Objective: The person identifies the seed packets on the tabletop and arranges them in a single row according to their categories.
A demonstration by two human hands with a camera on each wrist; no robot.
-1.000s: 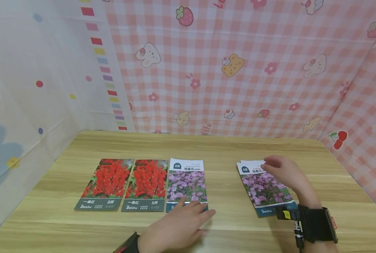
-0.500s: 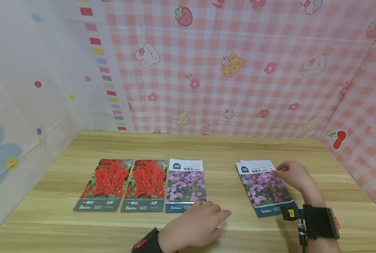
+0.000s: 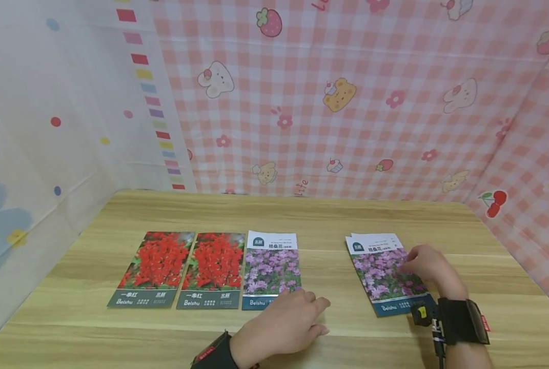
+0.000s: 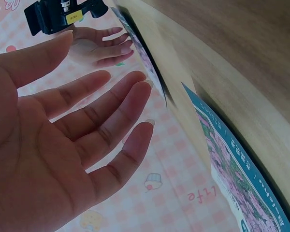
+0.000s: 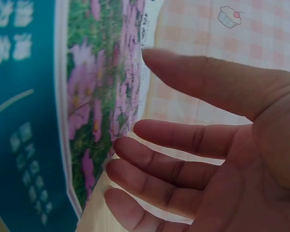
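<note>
Purple-flower seed packets lie overlapped in a slightly tilted stack on the right. At the stack's right edge is my right hand, its thumb reaching over the top packet. In the right wrist view the fingers are extended, thumb apart, with fingertips right by the edge of the packet. A single purple-flower seed packet lies at mid-table. My left hand hovers by its lower right corner, overlapping it in the head view. The left wrist view shows that hand's fingers loosely spread, holding nothing.
Two red-flower seed packets lie side by side to the left of the single purple one. All rest on a wooden table. A pink checked cloth hangs behind, and a white cloth stands at the left.
My left hand has moved right, uncovering more of the single purple packet. My right hand has come down from the stack's top to its right edge. The packets look unmoved.
</note>
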